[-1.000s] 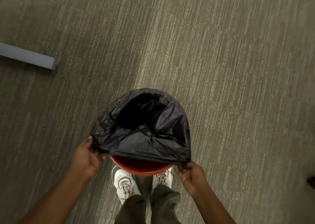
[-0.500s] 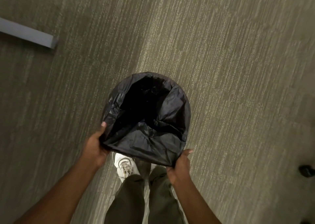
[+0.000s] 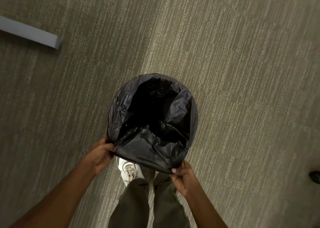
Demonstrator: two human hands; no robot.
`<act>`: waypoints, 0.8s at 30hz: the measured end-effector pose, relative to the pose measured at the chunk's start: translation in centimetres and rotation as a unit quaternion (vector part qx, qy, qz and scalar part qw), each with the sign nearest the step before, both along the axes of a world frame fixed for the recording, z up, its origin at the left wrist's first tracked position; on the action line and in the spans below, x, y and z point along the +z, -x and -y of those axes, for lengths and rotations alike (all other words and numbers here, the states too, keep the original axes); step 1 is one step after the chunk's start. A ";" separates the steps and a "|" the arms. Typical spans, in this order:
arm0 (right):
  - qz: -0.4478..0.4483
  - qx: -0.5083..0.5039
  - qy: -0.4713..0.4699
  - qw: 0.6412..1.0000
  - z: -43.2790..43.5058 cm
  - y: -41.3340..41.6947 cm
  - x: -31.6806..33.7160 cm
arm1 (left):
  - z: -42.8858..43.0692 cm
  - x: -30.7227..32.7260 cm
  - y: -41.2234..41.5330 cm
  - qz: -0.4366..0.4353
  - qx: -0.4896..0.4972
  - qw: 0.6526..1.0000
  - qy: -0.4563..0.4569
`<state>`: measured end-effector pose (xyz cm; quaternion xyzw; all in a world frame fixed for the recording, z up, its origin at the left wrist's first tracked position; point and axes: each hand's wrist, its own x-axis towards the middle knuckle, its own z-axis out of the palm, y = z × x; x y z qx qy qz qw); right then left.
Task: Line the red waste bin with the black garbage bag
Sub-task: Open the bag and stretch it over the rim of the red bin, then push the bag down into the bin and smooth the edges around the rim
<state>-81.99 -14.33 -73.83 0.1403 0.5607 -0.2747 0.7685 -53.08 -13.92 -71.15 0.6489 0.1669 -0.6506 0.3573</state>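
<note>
Since the earlier frame, the near hem of the black garbage bag [image 3: 152, 123] has come down over the front of the bin: the red rim that showed a second ago is now fully covered, and both hands have dropped to the bag's lower edge.

We note the bag's mouth stretched round, open upward, its interior sagging into the red waste bin, which we cannot see at all now; we judge it sits inside the bag's outline on the carpet floor [image 3: 242, 71], just ahead of the white shoe [image 3: 129, 171].

Reason for the hold, as we read it: pulling the folded-over hem downward on two sides keeps the mouth taut over the rim so it does not slip back in.

Left hand [image 3: 102, 155]: fingers [image 3: 108, 147] closed, pinching the hem at the bag's left near corner. Right hand [image 3: 183, 177]: fingers [image 3: 174, 170] closed together on the hem at the right near corner, thumb on top.

Far side of the hem appears seated; evenness there cannot be confirmed.
</note>
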 end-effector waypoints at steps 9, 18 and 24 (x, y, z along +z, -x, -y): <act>-0.181 0.048 -0.034 0.982 2.1 -1.8 -1.9 | 1.7 -1.4 0.1 -0.015 0.130 0.990 -0.044; -0.284 0.075 -0.094 0.951 4.2 -2.6 -3.4 | 3.6 -5.3 -0.5 0.061 0.024 0.994 -0.090; -0.244 0.137 -0.055 0.959 7.3 0.3 -3.1 | 5.4 -6.1 -2.6 0.145 -0.021 0.976 -0.163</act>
